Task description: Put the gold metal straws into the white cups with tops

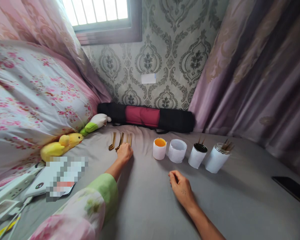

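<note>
My left hand (124, 152) reaches forward over the grey bedsheet and rests on the near ends of several gold-coloured utensils (117, 140) lying side by side; its fingers curl down onto them. My right hand (181, 189) lies on the sheet nearer to me, fingers loosely curled, with nothing in it. Ahead of it stands a row of white cups: one with an orange inside (159, 148), an empty white one (177, 150), one with a dark inside (197, 155), and a clear-rimmed one (217, 157) holding several sticks.
A black and red long bag (146, 116) lies against the patterned wall. Yellow and green plush toys (65, 142) sit by the floral pillow on the left. A power strip and power bank (20, 186) lie near left. A dark phone (292, 190) lies at right.
</note>
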